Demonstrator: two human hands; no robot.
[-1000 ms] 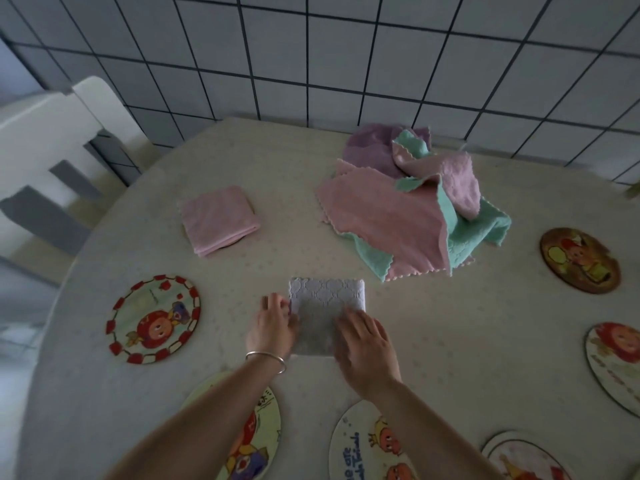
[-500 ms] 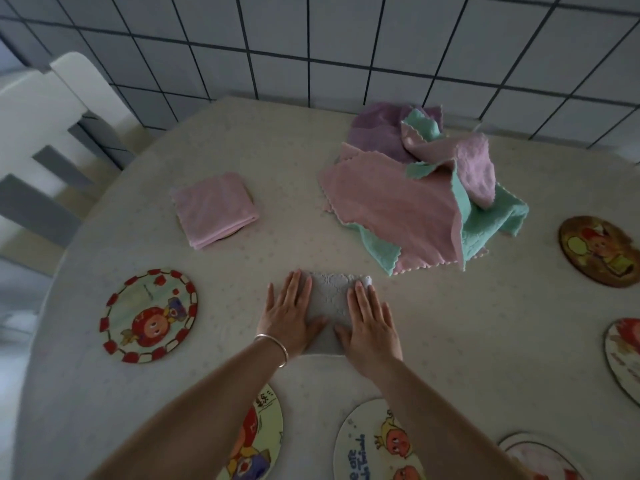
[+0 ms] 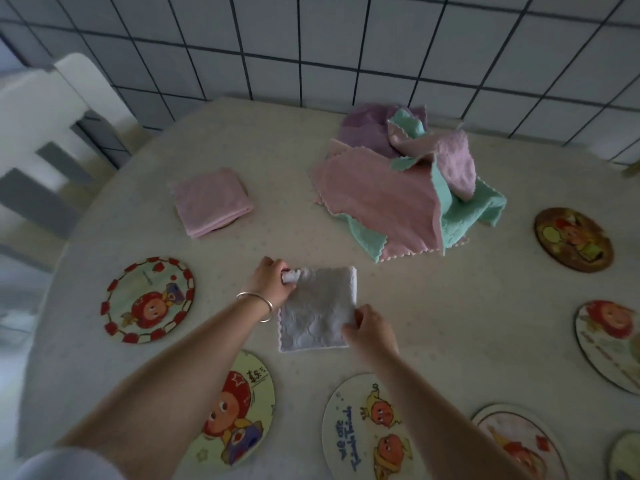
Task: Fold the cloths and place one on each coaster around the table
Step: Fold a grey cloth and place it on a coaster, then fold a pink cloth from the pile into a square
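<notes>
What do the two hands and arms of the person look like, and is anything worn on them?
Both forearms are bare. The left hand has a thin silver bangle round its wrist. The right hand wears nothing that shows: no ring, watch or glove. At the lower left corner a pale sleeve covers the upper part of the left arm. No markings can be seen.

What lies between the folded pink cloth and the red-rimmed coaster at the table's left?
Nothing: the head view shows only bare tabletop between the folded pink cloth and the red-rimmed coaster nearer the person.
</notes>
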